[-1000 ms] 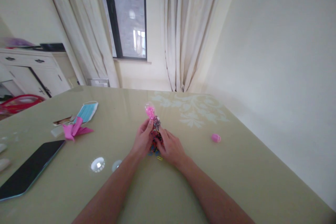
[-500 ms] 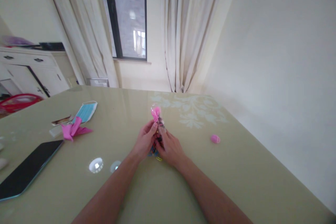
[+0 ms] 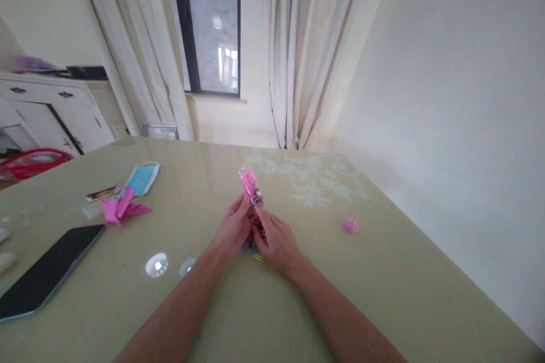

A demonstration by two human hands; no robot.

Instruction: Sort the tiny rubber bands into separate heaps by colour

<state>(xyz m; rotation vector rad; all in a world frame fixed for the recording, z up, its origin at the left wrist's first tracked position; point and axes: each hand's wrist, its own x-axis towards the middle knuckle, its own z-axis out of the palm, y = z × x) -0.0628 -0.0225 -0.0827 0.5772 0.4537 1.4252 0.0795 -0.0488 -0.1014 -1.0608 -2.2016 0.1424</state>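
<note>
My left hand (image 3: pixel 234 226) and my right hand (image 3: pixel 276 240) are both closed around a clear plastic packet (image 3: pixel 248 181) above the middle of the table. Bright pink material fills its upper part, with dark, mixed-colour pieces lower down. The packet leans slightly left at its top, and its lower part is hidden by my fingers. Below my hands show some blue and dark bits, too small to name. Close to the right hand's heel lies a small yellow loop (image 3: pixel 258 257), like a paper clip. A small rounded pink object (image 3: pixel 350 226) rests apart on the right.
On the left of the table (image 3: pixel 264 317) are a blue face mask (image 3: pixel 143 180), a folded pink paper shape (image 3: pixel 123 208) and a dark flat tablet-like device (image 3: pixel 49 272). A wall (image 3: pixel 468 125) runs along the right; curtains (image 3: pixel 306 51) hang behind.
The top of the packet has tilted a little left, showing more of its dark pieces above my fingers. Both hands keep their hold. The whole view has shifted slightly.
</note>
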